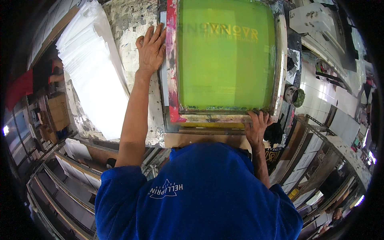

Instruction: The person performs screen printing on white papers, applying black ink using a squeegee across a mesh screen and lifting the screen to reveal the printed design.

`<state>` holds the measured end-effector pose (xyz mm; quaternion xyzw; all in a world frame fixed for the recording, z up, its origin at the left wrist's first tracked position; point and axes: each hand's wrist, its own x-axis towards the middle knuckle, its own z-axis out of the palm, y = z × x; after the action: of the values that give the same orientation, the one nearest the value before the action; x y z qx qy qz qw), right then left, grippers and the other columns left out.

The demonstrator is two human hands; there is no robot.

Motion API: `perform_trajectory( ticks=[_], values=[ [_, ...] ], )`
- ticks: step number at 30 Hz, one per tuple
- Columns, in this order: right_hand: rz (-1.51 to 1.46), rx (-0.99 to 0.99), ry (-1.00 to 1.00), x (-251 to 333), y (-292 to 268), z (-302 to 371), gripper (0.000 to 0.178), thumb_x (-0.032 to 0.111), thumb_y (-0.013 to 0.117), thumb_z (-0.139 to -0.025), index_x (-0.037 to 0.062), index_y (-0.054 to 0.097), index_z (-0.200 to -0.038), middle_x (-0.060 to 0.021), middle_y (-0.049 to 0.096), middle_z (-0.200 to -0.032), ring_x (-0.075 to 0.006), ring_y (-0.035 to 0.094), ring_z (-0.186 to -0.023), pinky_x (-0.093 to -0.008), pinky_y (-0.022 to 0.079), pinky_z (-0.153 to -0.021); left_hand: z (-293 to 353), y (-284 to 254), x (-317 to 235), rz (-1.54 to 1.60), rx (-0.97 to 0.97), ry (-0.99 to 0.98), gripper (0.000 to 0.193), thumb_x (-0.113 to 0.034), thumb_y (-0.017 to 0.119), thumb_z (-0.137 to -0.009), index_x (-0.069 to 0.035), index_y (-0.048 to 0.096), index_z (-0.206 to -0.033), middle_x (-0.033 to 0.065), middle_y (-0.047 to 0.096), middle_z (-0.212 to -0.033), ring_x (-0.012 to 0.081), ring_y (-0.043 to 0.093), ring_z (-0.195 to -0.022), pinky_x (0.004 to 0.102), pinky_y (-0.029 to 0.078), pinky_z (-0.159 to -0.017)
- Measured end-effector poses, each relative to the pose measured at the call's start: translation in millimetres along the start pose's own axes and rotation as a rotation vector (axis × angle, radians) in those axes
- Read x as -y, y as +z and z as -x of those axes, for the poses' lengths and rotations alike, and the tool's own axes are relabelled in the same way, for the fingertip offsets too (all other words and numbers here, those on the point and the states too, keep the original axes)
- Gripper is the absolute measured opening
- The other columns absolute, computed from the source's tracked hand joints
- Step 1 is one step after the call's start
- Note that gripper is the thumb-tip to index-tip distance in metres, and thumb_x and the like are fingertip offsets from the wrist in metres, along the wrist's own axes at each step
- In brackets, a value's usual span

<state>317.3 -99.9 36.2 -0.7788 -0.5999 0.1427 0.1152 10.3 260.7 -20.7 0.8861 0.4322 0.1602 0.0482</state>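
A screen printing frame (pixel 216 119) with a bright green mesh (pixel 228 72) lies in front of me, its wooden rim stained red and white. My left hand (pixel 152 50) rests beside the frame's left rim, fingers spread, touching a narrow pale strip (pixel 163 80) that shows along that edge. What the strip belongs to is hidden under the frame. At the near right corner, my right hand (pixel 258 126) has its fingers hooked over the rim and the thumb lower down on its near side. Yellow and dark lettering shows through the mesh.
A tall fanned stack of white sheets (pixel 92 76) lies left on the stained worktable (pixel 128 36). An ink-smeared pot (pixel 295 97) stands right of the frame, below a whitish plastic container (pixel 310 18). Metal racks (pixel 68 192) stand at both sides. Another person's arm (pixel 56 76) shows far left.
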Motion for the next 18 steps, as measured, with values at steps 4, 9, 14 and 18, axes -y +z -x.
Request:
perform_trajectory(
  ticks=[4,9,14,18],
  values=[
    [-0.017,-0.031,-0.017,1.4,1.1,-0.5,0.046,0.010,0.073,-0.068,0.0109,0.064,-0.113,-0.0126,0.055,-0.109,-0.0377,0.046,-0.111,-0.0556,0.026,-0.100,2.5,2.8,3.0,-0.024,-0.020,0.002,0.056,-0.020,0.053,-0.094,-0.018,0.045,-0.149,0.0014,0.036,-0.159,0.0285,0.032,-0.144,0.0479,0.020,-0.111],
    [-0.003,-0.052,-0.029,1.7,0.3,-1.0,0.045,0.009,0.075,-0.069,0.0098,0.064,-0.112,-0.0134,0.055,-0.109,-0.0375,0.047,-0.110,-0.0557,0.028,-0.097,1.0,1.7,1.7,0.097,-0.100,-0.021,0.059,-0.024,0.056,-0.092,-0.018,0.044,-0.149,0.0045,0.035,-0.159,0.0284,0.033,-0.144,0.0470,0.020,-0.112],
    [-0.008,-0.060,-0.046,3.2,-3.0,-2.8,0.048,0.011,0.079,-0.068,0.0097,0.064,-0.114,-0.0146,0.055,-0.111,-0.0377,0.048,-0.109,-0.0559,0.029,-0.098,14.8,-3.8,1.8,0.165,-0.116,-0.077,0.062,-0.029,0.062,-0.086,-0.018,0.049,-0.146,0.0079,0.040,-0.156,0.0307,0.035,-0.143,0.0474,0.021,-0.113],
    [-0.066,-0.047,-0.011,-1.4,-2.0,-3.6,0.056,0.011,0.082,-0.067,0.0112,0.063,-0.119,-0.0164,0.056,-0.116,-0.0391,0.047,-0.116,-0.0558,0.029,-0.102,49.9,-12.5,-13.7,0.247,-0.094,-0.098,0.064,-0.024,0.067,-0.081,-0.017,0.053,-0.143,0.0091,0.044,-0.153,0.0330,0.036,-0.142,0.0490,0.024,-0.113]
  ],
)
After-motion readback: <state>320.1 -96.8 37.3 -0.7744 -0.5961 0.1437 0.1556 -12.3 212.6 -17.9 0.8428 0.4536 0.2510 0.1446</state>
